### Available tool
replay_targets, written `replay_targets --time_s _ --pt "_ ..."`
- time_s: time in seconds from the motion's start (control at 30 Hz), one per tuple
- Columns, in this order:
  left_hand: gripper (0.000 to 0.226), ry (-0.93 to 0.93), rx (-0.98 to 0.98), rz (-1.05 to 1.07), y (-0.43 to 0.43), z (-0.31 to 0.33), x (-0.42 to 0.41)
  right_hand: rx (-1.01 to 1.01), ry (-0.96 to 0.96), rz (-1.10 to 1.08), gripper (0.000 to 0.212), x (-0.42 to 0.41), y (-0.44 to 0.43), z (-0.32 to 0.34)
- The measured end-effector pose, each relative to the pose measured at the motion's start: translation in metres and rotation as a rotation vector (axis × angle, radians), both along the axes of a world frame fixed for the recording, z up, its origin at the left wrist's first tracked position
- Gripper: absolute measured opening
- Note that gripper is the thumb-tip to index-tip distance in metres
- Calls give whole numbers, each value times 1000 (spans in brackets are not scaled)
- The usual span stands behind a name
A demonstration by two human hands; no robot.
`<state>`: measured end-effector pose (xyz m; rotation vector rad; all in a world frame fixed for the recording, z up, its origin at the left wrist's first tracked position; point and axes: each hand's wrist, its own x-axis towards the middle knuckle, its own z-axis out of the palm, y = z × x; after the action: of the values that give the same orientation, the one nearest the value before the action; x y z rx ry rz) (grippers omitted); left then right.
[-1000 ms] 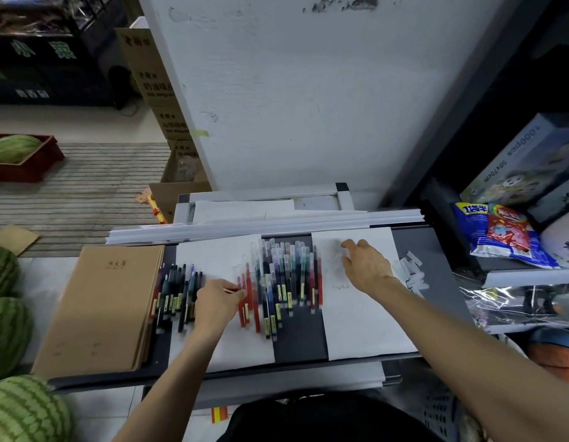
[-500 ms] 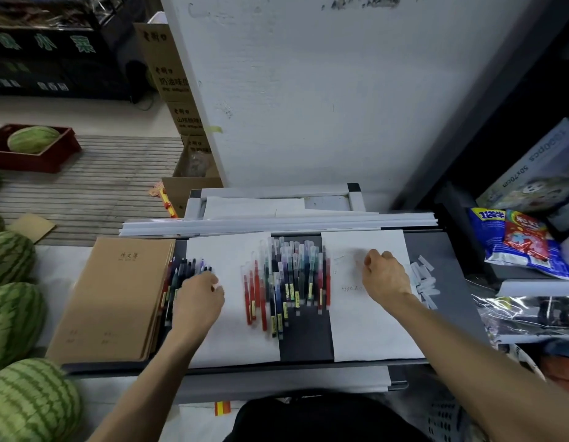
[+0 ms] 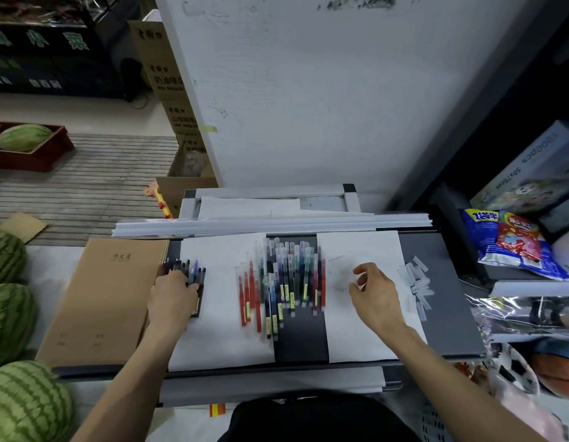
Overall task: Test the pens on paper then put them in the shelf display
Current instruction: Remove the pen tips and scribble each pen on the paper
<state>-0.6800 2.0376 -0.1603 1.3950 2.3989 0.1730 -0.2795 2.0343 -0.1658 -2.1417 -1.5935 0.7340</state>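
Observation:
Several coloured pens [image 3: 288, 279] lie side by side across a white sheet [image 3: 219, 333] and the dark grey board [image 3: 442, 314], with red pens [image 3: 249, 295] at their left edge. A separate bunch of dark pens [image 3: 189, 269] lies further left. My left hand [image 3: 171, 301] rests over that dark bunch; its fingertips are hidden among the pens. My right hand [image 3: 377, 293] hovers over a second white sheet [image 3: 366, 339] with faint scribbles, fingers loosely curled and holding nothing. Loose clear pen caps [image 3: 417, 282] lie right of that sheet.
A stack of brown notebooks [image 3: 101, 301] lies left of the pens. White strips [image 3: 270, 224] run along the board's back edge. Watermelons [image 3: 9, 320] sit at the left. The shelf at the right holds a snack bag [image 3: 512, 244] and a puzzle box [image 3: 532, 170].
My left hand moved from the red pens leftwards onto the dark bunch. My right hand drew back from the top of the right sheet and loosened its fingers.

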Motion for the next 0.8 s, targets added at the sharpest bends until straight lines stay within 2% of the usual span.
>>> replay_targets --time_s 0.13,0.23,0.37,0.5,0.6,0.7,0.8 --pt "17 -5 7 -3 -1 4 -1 34 118 32 22 -15 -15 15" --pt "17 -68 63 0 -5 14 4 -10 381 1 16 -27 -23 35" --pt "16 -309 208 -19 -15 43 31 -15 693 8 8 -40 -35 68" --pt "21 -653 243 -231 -36 85 67 13 920 46 11 -46 -45 104" --pt "24 -802 238 -409 -53 111 92 22 929 124 13 -47 -50 123" --pt "18 -747 282 -580 -65 128 109 34 892 183 15 -48 -53 140" --pt "23 -662 339 -633 -70 141 115 57 858 246 14 -49 -54 155"
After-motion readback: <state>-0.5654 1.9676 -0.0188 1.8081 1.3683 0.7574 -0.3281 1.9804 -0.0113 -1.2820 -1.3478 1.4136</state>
